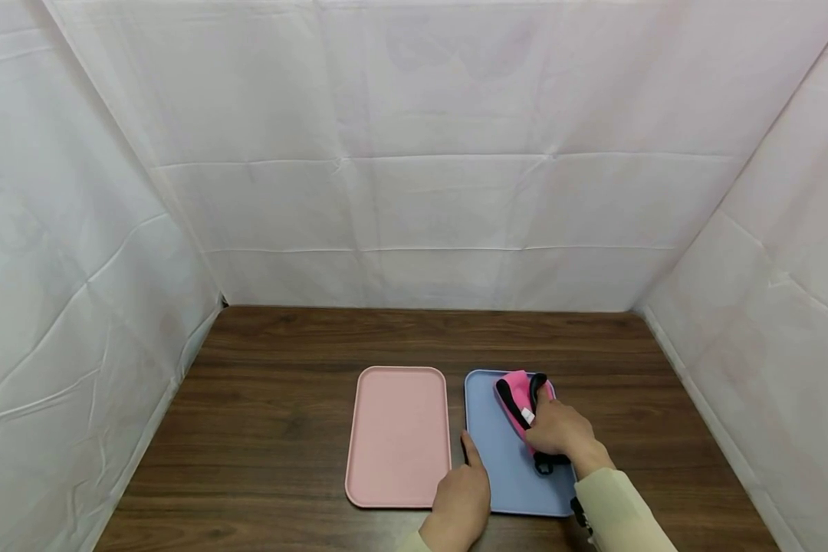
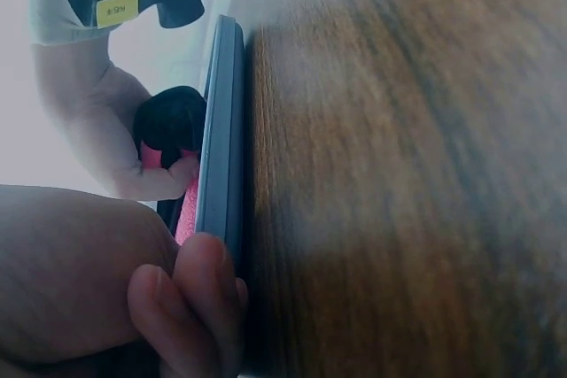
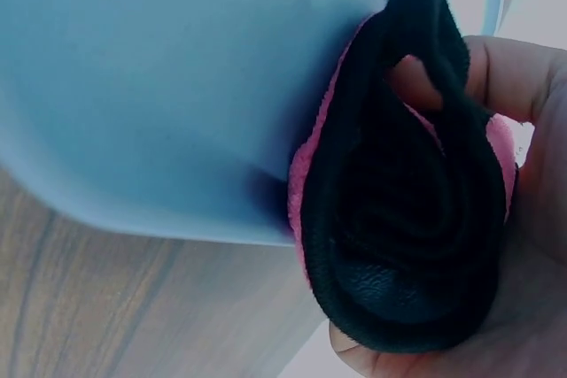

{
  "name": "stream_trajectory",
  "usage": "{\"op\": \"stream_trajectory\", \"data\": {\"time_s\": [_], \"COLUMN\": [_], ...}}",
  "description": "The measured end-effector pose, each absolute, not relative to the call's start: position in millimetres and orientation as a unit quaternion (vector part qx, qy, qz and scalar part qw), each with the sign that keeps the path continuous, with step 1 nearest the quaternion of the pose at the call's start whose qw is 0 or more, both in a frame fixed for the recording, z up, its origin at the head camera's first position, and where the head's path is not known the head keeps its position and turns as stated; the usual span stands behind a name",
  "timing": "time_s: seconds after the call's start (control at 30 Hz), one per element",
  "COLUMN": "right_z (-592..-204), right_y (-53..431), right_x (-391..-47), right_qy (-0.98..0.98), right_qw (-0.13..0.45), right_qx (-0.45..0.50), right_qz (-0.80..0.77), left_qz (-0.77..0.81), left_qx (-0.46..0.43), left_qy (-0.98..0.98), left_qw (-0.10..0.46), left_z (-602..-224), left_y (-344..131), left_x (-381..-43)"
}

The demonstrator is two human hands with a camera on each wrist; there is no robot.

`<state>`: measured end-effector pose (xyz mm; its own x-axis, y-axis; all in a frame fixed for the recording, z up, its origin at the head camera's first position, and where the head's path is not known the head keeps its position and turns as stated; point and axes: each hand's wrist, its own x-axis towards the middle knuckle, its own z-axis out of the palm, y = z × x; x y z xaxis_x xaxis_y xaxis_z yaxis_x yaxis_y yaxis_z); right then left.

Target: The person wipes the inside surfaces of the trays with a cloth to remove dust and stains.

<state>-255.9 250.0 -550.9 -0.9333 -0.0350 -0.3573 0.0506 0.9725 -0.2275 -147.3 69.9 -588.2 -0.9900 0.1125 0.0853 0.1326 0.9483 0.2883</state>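
A blue tray (image 1: 507, 483) lies on the table to the right of a pink tray (image 1: 399, 437). On the blue tray is a folded pink cloth item with black edging (image 1: 516, 391), a small white label and a black end piece. My right hand (image 1: 559, 429) grips this item from its right side; the right wrist view shows fingers around the rolled, black-trimmed cloth (image 3: 403, 192). At the blue tray's near left edge, my left hand (image 1: 461, 491) holds the rim, one finger extended forward. In the left wrist view, its fingertips (image 2: 208, 258) meet the tray side.
The brown wooden tabletop (image 1: 269, 429) surrounds both trays. White cloth walls (image 1: 414, 207) stand behind the table and along its left and right sides. A narrow gap separates the two trays. A black device is strapped at the right wrist.
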Motion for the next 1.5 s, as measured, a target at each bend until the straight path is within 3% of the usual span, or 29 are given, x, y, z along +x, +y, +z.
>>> {"op": "stream_trajectory", "data": {"time_s": [0.63,1.5], "right_z": [-557.5,-565.1], "right_y": [242.3,218.0], "right_x": [-255.1,-262.6], "right_qy": [0.976,0.977], "right_qw": [0.172,0.138], "right_qx": [0.005,0.007], "right_qz": [-0.132,-0.164], "left_qz": [-0.147,-0.144], "left_qx": [-0.065,-0.076], "left_qy": [-0.987,-0.986], "left_qw": [0.005,0.039], "left_z": [-588.6,-589.0], "left_y": [68.7,68.2], "left_x": [-148.4,-148.2]}}
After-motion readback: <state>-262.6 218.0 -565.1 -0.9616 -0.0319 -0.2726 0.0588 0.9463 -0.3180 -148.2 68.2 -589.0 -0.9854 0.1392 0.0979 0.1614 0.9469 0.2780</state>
